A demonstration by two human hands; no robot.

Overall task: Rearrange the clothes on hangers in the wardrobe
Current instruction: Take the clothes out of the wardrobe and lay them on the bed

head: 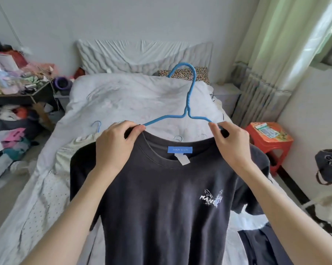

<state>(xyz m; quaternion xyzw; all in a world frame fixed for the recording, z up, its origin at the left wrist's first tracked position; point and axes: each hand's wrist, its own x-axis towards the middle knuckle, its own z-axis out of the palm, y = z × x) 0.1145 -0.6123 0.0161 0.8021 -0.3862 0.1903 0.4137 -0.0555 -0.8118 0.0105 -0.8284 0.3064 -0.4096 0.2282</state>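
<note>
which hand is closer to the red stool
Right. The right hand pinches the black t-shirt's shoulder on the blue hanger, on the side toward the red stool. The left hand grips the opposite shoulder, farther away.

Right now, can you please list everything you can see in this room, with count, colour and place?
T-shirt: one, black, held up over the bed.
Hanger: one, blue, inside the T-shirt's neck.
Other hangers: at least three hooks show, on the bed behind the T-shirt.
Bed: one, white, centre.
Pillow: one, leopard print, at the head of the bed.
Stool: one, red-orange, right.
Table: one, dark, left, cluttered.
Curtain: pale green, right.
Left hand: grips T-shirt shoulder.
Right hand: grips other shoulder.
</note>
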